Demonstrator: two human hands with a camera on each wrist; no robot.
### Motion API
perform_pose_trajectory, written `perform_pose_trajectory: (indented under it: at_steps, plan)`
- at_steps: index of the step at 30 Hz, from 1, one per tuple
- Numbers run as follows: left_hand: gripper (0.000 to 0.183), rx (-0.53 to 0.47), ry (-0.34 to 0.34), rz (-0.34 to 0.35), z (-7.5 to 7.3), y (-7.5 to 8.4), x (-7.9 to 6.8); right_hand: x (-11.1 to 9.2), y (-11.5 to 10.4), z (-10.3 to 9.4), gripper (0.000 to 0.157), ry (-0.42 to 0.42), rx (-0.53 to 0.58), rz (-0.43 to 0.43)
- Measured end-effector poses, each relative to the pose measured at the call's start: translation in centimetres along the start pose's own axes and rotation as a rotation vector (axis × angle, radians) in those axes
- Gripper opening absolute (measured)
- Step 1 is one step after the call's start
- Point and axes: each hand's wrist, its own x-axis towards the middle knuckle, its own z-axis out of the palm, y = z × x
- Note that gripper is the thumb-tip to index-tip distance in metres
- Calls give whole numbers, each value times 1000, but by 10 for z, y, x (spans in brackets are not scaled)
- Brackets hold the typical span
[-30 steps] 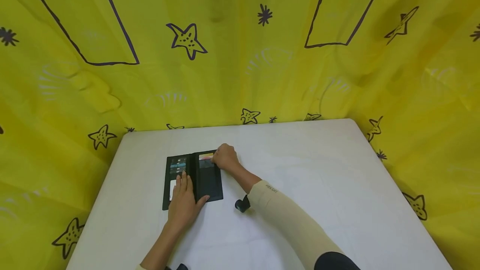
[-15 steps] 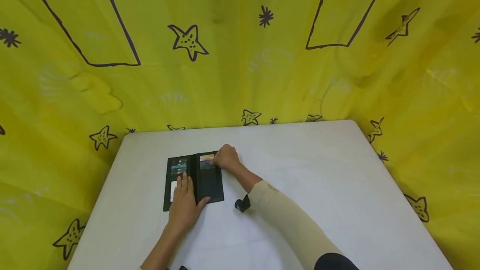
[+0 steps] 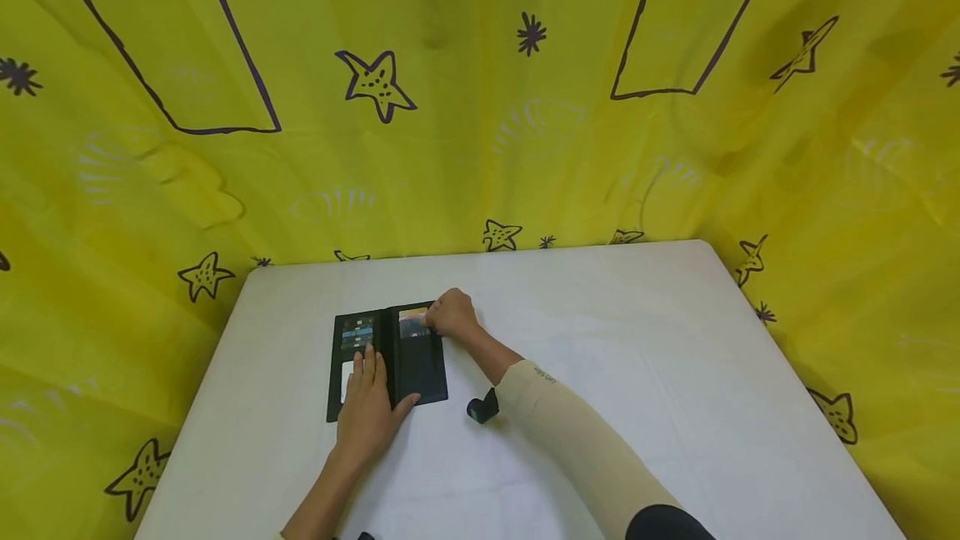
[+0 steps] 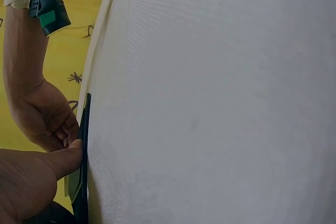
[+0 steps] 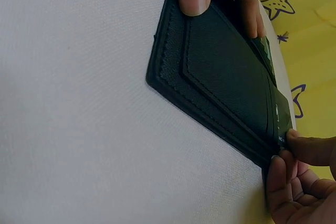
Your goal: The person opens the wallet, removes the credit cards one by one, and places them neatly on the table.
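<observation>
A black bifold wallet [image 3: 420, 369] lies unfolded on the white table. My left hand [image 3: 366, 415] rests flat over its left panel, fingers straight and thumb stretched across to the right panel's lower edge. At the top right corner my right hand [image 3: 452, 313] has its fingers curled. In the right wrist view its thumb and fingers pinch a dark card [image 5: 282, 119] that sticks out of a slot, close to the wallet's edge. Several cards [image 3: 357, 333] fill the left panel's upper slots, and a white card [image 3: 346, 382] shows partly beneath my left fingers.
The white table [image 3: 637, 340] reaches back to a yellow curtain [image 3: 450, 157] printed with starfish and frames. A small black camera [image 3: 482, 407] is fixed at my right wrist, under the beige sleeve [image 3: 577, 423].
The card at my right fingers looks slightly shifted in its slot, with less of the pink strip above it showing. Both hands keep their places on the wallet.
</observation>
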Motion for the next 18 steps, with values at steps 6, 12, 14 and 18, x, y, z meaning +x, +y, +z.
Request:
perform_pose_trajectory:
  at_steps: [6, 12, 14, 18]
  plan:
    - [95, -9, -11, -11, 0, 0, 0, 1, 2, 2, 20, 2, 6, -28]
    - [95, -20, -14, -13, -1, 1, 0, 2, 3, 2, 20, 23, 27, -26]
    - [95, -23, -12, -10, -1, 1, 0, 3, 3, 2, 22, 42, 42, -33]
    - [96, -29, -13, -10, -1, 0, 1, 4, 3, 2, 23, 69, 67, -53]
